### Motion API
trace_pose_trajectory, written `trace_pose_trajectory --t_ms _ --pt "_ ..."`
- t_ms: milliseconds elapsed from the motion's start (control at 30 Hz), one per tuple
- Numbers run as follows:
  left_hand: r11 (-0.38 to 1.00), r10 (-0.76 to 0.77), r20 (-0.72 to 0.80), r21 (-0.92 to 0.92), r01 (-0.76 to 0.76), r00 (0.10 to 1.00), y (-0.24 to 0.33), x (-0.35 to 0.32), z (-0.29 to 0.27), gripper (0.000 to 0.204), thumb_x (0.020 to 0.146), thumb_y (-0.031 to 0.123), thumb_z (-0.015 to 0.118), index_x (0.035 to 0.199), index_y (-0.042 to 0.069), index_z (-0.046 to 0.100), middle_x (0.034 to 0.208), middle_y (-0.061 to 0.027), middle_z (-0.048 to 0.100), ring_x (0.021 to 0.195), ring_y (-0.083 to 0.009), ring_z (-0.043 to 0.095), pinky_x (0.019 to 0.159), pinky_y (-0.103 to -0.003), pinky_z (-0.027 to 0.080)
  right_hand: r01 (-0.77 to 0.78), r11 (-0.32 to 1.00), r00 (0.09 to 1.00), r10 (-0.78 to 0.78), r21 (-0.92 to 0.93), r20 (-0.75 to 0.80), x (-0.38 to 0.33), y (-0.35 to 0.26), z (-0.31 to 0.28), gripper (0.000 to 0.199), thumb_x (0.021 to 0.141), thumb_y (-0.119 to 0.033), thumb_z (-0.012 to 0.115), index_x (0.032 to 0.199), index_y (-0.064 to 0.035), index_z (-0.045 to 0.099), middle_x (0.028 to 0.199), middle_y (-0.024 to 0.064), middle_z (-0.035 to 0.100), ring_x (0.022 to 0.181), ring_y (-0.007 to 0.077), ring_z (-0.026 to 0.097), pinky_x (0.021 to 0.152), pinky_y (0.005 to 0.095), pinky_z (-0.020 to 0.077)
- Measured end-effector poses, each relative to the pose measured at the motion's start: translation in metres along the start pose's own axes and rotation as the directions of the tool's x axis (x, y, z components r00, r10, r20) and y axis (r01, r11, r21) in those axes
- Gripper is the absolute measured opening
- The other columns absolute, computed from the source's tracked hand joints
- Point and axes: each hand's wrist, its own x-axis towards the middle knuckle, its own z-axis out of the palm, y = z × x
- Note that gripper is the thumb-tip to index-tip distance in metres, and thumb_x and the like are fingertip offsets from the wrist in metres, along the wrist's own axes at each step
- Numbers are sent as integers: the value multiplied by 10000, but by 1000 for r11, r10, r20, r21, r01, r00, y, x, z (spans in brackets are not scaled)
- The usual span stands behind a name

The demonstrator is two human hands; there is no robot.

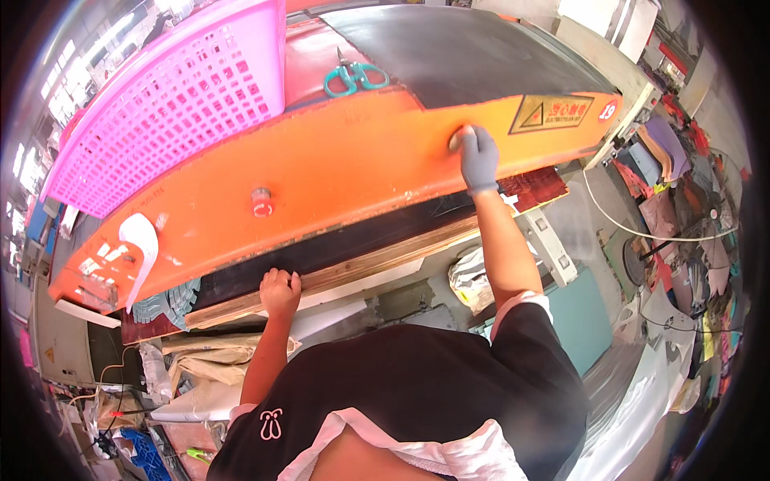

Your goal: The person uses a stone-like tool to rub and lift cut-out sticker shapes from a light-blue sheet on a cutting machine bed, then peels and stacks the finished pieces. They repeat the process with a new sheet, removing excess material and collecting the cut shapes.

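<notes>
My right hand [479, 164], in a grey glove, closes around what looks like a tan, rounded knob [455, 143] on the front of an orange machine beam [361, 172]. My bare left hand [281, 293] is at the front edge of the black work surface [337, 242], beside a wooden board edge [353, 272]. Its fingers are curled, and whatever is under them is hidden. A red push button [261, 203] sticks out of the beam between my hands and its left end. Grey-blue cut material [168, 305] lies under the beam's left end.
On top of the beam stand a pink perforated basket [184, 104] and teal-handled scissors [353, 78], beside a dark sheet [473, 52]. A white curved piece [143, 248] hangs on the beam's left front. Stacked coloured pieces [654, 152] and a white cable [642, 232] are at right.
</notes>
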Motion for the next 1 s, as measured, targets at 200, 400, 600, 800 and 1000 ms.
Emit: trace_pose_trajectory --t_ms 200,400,600,800,1000 --pt "996 43 -12 76 -42 999 -7 7 0 170 733 147 575 621 79 467 709 -96 475 708 -309 505 587 -429 405 -101 950 953 177 -295 246 -88 27 2 186 907 -209 508 797 -61 534 747 143 567 722 321 574 648 381 455" --pt "992 112 -68 68 -107 991 -5 20 1 170 751 133 564 633 65 463 709 -109 471 691 -319 502 583 -443 419 463 720 836 -160 -516 525 -138 63 33 252 765 -360 611 707 -115 619 719 87 580 683 291 564 624 418 440" --pt "998 62 13 30 -63 998 -13 11 5 188 770 172 584 646 55 503 726 -131 501 728 -338 518 629 -452 435 505 655 768 -45 -562 638 -146 63 34 287 828 -375 527 728 -129 636 751 83 577 737 271 563 660 412 423" --pt "998 -10 136 -62 18 991 -17 11 -1 234 788 217 607 660 28 561 750 -154 527 778 -347 528 702 -454 442 472 610 760 84 -636 645 -141 59 34 355 852 -347 441 751 -106 680 812 100 628 764 278 609 672 431 462" --pt "997 -59 223 -39 69 973 18 -37 -41 251 810 243 575 674 32 579 770 -128 555 819 -327 552 722 -438 461 415 706 838 -52 -574 543 -195 39 -9 286 805 -319 520 718 -100 682 742 102 621 699 304 596 644 435 454"
